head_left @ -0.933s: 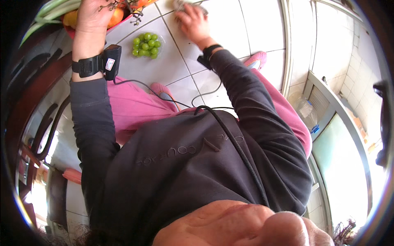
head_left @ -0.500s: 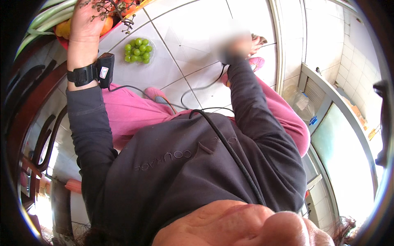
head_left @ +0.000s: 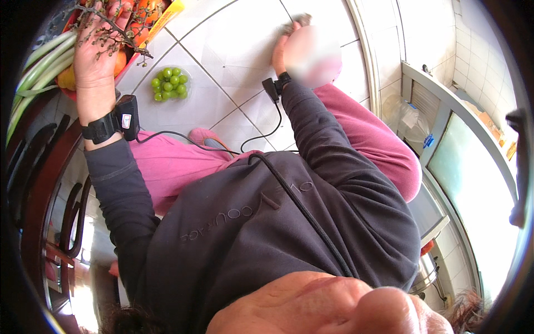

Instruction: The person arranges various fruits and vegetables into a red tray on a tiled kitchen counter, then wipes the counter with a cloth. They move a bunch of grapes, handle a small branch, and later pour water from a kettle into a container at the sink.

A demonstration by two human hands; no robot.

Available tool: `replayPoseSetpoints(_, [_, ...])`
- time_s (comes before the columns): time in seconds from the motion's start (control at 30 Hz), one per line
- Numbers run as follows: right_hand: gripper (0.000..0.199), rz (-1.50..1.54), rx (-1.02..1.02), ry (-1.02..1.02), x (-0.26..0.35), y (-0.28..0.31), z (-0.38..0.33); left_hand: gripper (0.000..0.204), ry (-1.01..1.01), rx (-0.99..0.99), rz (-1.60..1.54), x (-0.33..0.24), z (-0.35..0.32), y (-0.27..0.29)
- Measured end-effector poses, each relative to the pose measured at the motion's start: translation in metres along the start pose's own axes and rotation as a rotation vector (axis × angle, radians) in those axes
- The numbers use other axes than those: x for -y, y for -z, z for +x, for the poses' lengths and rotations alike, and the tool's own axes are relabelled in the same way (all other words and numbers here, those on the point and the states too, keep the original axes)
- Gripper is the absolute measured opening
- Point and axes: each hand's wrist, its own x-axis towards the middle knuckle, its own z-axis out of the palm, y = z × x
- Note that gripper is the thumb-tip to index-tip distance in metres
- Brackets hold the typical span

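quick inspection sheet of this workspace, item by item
surface: white tiled floor, diagonal grout lines
job's things: bare grape stalk with no grapes on it; pile of loose green grapes on the tiles, apart from both hands
clutter: tray of orange and red produce; long green stalks beside it
grippers: left hand grips the stalk over the tray; right hand is down at the floor, its fingers blurred, contents unclear
cables: black cable runs from the wrist units across the dark top
surroundings: dark wooden chairs on the left; clear plastic bottle by a pale doorframe on the right
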Motion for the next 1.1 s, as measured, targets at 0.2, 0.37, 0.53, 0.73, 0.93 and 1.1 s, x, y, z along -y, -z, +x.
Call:
replayPoseSetpoints(0.2, [0.051, -0.196, -0.178, -0.674, -0.073, 0.002, 0.08, 0.034, -0.016, -0.021, -0.007, -0.002, 0.001, 0.008])
replayPoseSetpoints(0.37, [0.034, 0.081, -0.421, -0.168, -0.066, -0.035, 0.15, 0.033, -0.026, -0.058, 0.006, -0.004, -0.005, 0.019])
replayPoseSetpoints(0.53, [0.044, -0.005, -0.175, 0.265, 0.021, -0.055, 0.167, 0.032, -0.006, -0.093, 0.006, -0.012, -0.009, 0.016])
replayPoseSetpoints(0.73, [0.04, 0.046, 0.019, 0.719, 0.088, -0.055, 0.074, 0.035, -0.134, -0.029, -0.133, -0.008, -0.011, 0.002])
replayPoseSetpoints(0.93, [0.053, 0.016, 0.475, 0.796, 0.099, -0.058, -0.017, 0.036, -0.122, -0.009, -0.141, -0.016, -0.011, -0.007])
replayPoseSetpoints(1.1, [0.057, -0.012, 0.64, 0.845, 0.117, -0.041, -0.03, 0.037, -0.145, 0.018, -0.138, -0.024, -0.014, -0.009])
